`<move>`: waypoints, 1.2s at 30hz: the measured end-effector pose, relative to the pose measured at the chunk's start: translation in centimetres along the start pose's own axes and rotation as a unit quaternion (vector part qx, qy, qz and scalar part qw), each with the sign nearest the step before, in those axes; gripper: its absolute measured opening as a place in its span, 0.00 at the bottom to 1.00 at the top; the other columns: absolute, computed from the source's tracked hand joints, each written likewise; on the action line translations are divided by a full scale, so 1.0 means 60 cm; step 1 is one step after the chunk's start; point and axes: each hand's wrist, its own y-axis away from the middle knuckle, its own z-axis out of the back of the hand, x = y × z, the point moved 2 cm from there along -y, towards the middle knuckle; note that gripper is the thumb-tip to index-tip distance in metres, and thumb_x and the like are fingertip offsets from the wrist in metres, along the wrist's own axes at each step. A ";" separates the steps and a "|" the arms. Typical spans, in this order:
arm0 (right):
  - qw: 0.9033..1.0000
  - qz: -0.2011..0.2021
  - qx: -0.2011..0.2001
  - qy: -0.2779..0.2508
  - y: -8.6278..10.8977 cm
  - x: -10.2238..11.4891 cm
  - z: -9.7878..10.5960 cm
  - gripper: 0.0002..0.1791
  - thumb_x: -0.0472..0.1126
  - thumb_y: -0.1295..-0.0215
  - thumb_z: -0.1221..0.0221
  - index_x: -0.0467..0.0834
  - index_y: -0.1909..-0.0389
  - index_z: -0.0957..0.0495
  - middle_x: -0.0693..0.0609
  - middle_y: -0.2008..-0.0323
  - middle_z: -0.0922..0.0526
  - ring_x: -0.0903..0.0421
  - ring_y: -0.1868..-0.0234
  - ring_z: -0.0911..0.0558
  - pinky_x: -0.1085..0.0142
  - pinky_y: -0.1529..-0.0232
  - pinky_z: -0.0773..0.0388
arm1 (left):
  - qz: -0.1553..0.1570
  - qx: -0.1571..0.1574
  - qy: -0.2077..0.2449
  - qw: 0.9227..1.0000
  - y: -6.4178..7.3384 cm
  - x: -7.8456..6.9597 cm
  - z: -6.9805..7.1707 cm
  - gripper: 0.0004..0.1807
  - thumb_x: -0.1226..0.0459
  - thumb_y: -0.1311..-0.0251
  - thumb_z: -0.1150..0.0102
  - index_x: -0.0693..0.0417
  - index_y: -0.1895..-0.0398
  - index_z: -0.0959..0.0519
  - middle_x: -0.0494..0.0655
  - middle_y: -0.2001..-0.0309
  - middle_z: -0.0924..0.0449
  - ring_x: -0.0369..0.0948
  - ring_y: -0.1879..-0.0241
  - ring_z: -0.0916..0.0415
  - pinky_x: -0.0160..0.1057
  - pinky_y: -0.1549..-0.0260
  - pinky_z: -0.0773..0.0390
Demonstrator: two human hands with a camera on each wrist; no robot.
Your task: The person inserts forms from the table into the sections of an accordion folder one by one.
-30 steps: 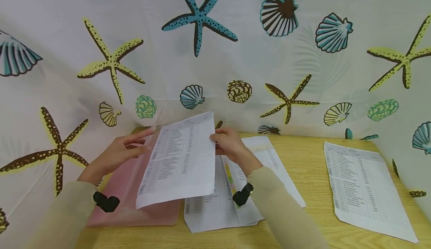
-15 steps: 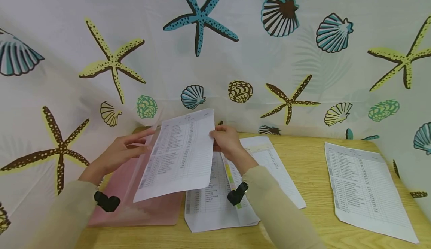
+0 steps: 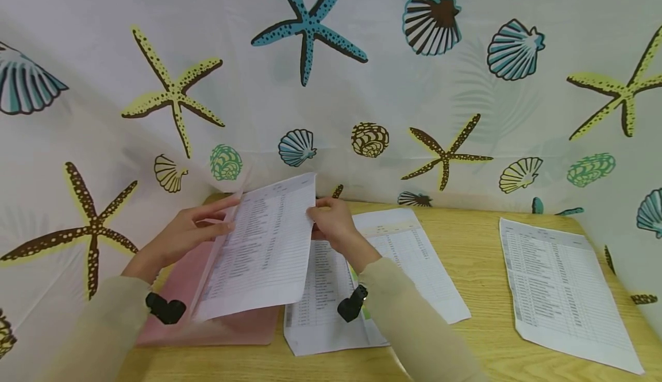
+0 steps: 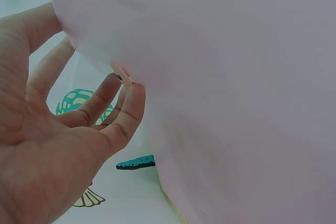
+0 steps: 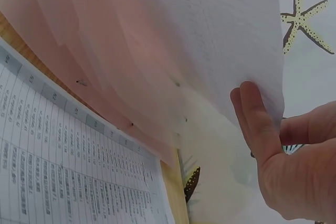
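A pink folder [image 3: 248,331] lies at the left of the table, its translucent pink leaf [image 4: 226,93] raised. My left hand [image 3: 187,234] pinches that leaf's edge between thumb and fingers. In my right hand [image 3: 335,224] is a printed sheet of paper [image 3: 274,238], pinched by its right edge and tilted above the folder. A pinkish film covers the sheet's left part in the head view. The right wrist view shows the sheet's blank back [image 5: 231,30], with the right fingers [image 5: 256,114] against it.
More printed sheets [image 3: 320,342] overlap on the wooden table [image 3: 465,238] right of the folder, partly under the right forearm. Another printed list [image 3: 564,290] lies alone at the far right. A curtain [image 3: 331,106] with starfish and shells hangs behind and at the sides.
My right hand has carried the printed sheet leftward, after a slight rise, so its left edge is now behind the pink leaf. The left hand has stayed nearly still.
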 end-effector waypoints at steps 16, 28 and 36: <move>1.000 0.003 0.007 -0.018 -0.003 -0.018 -0.042 0.17 0.33 0.26 0.42 0.30 0.41 0.22 0.36 0.59 0.11 0.54 0.72 0.13 0.60 0.65 0.11 | 0.002 0.000 0.008 1.000 0.002 0.000 0.000 0.36 0.56 0.26 0.38 0.45 0.18 0.37 0.60 0.28 0.32 0.59 0.39 0.25 0.34 0.50 0.19; 1.000 -0.015 0.004 -0.001 -0.004 -0.024 -0.077 0.18 0.36 0.25 0.40 0.33 0.39 0.22 0.36 0.60 0.11 0.54 0.70 0.12 0.54 0.58 0.11 | 0.005 -0.004 0.003 1.000 0.003 -0.001 0.002 0.36 0.55 0.26 0.38 0.41 0.18 0.37 0.61 0.28 0.32 0.58 0.40 0.25 0.35 0.50 0.18; 1.000 -0.011 0.011 0.017 -0.005 -0.027 -0.089 0.17 0.37 0.25 0.40 0.34 0.41 0.21 0.40 0.60 0.11 0.57 0.71 0.15 0.67 0.71 0.16 | 0.001 -0.005 0.004 1.000 0.005 -0.002 0.002 0.36 0.55 0.26 0.38 0.41 0.18 0.37 0.61 0.29 0.31 0.57 0.41 0.24 0.35 0.50 0.18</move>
